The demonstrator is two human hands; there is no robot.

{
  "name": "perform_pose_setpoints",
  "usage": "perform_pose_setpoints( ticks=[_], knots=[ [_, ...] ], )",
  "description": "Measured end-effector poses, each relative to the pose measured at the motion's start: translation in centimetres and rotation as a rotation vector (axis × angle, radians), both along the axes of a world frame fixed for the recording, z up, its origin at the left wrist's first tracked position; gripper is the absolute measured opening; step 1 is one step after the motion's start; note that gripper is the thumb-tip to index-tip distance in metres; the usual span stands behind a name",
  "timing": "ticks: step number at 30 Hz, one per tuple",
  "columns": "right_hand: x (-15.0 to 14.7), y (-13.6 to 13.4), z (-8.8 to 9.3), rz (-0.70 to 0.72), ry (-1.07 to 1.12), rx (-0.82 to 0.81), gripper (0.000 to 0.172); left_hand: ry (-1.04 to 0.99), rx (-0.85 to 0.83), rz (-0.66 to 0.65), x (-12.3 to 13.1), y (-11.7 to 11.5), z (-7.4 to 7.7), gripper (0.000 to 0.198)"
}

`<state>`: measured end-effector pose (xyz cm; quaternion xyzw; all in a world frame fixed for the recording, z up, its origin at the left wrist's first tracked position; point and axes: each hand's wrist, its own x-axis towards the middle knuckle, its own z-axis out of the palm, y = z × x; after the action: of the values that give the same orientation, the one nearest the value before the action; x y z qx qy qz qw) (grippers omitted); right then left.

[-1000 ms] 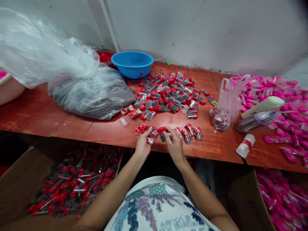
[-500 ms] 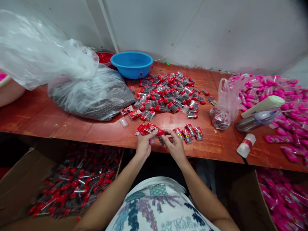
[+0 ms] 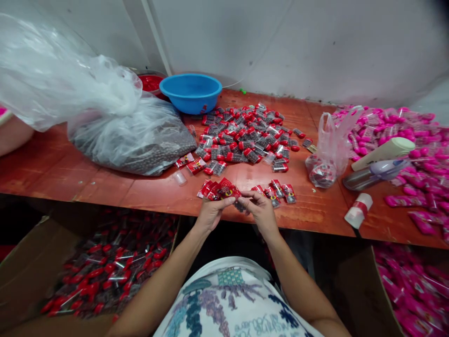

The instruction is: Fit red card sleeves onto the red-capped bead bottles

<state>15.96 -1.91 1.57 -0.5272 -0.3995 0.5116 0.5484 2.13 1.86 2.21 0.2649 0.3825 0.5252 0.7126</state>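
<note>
My left hand (image 3: 211, 214) pinches a red printed packet (image 3: 227, 188) with thumb and fingers over the front of the table. My right hand (image 3: 262, 214) closes on the packet's right end, where dark contents show; the fingers partly hide that end. Just left of the held packet lie several similar red packets (image 3: 206, 188), close to my left fingers. To the right of my right hand, several filled red packets (image 3: 277, 189) rest on the table. Beyond my hands is a heap of small clear containers with red caps and dark contents (image 3: 245, 135).
A clear plastic bag of dark beads (image 3: 140, 145) and a blue basin (image 3: 191, 91) stand back left. To the right are a small plastic bag (image 3: 324, 171), bottles (image 3: 375, 175), a white roll (image 3: 358, 210) and pink packets (image 3: 379, 126). Filled cardboard boxes (image 3: 28, 267) sit below the table edge.
The held packet has turned, so its red printed face now shows upward; before, a red cap showed between my fingers. My right hand has shifted slightly right.
</note>
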Motion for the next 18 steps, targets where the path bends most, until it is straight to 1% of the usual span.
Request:
perform_pose_setpoints(
  ticks=[2, 5, 7, 8, 10, 12, 13, 16, 18],
  knots=[
    [0.0, -0.1, 0.1, -0.011, -0.037, 0.033, 0.026, -0.012, -0.02, 0.002, 0.2, -0.2, 0.3, 0.028],
    [-0.4, -0.5, -0.2, -0.088, -0.14, 0.125, 0.021, -0.024, -0.052, 0.028, 0.6, -0.2, 0.7, 0.035],
    [-0.6, -0.7, -0.6, -0.112, -0.165, 0.151, 0.019, 0.002, -0.045, 0.035, 0.8, -0.1, 0.7, 0.032],
    [-0.7, -0.7, -0.8, -0.096, -0.159, 0.152, 0.019, 0.023, -0.03, 0.04, 0.8, 0.0, 0.7, 0.029],
    [-0.7, -0.8, -1.3, -0.013, -0.153, 0.155, 0.029, 0.07, 0.005, 0.063, 0.8, 0.2, 0.4, 0.025],
    [-0.4, -0.9, -1.7, 0.071, -0.195, 0.172, 0.038, 0.112, 0.015, 0.082, 0.6, 0.4, 0.1, 0.024],
    [-0.3, -0.9, -1.9, 0.087, -0.23, 0.183, 0.039, 0.131, 0.008, 0.078, 0.5, 0.4, 0.0, 0.024],
    [-0.2, -1.2, -2.2, 0.06, -0.352, 0.23, 0.038, 0.175, -0.011, 0.015, 0.4, 0.3, -0.5, 0.025],
    [-0.2, -1.4, -2.2, 0.051, -0.437, 0.281, 0.042, 0.193, -0.006, -0.03, 0.4, 0.1, -0.7, 0.025]
  ],
)
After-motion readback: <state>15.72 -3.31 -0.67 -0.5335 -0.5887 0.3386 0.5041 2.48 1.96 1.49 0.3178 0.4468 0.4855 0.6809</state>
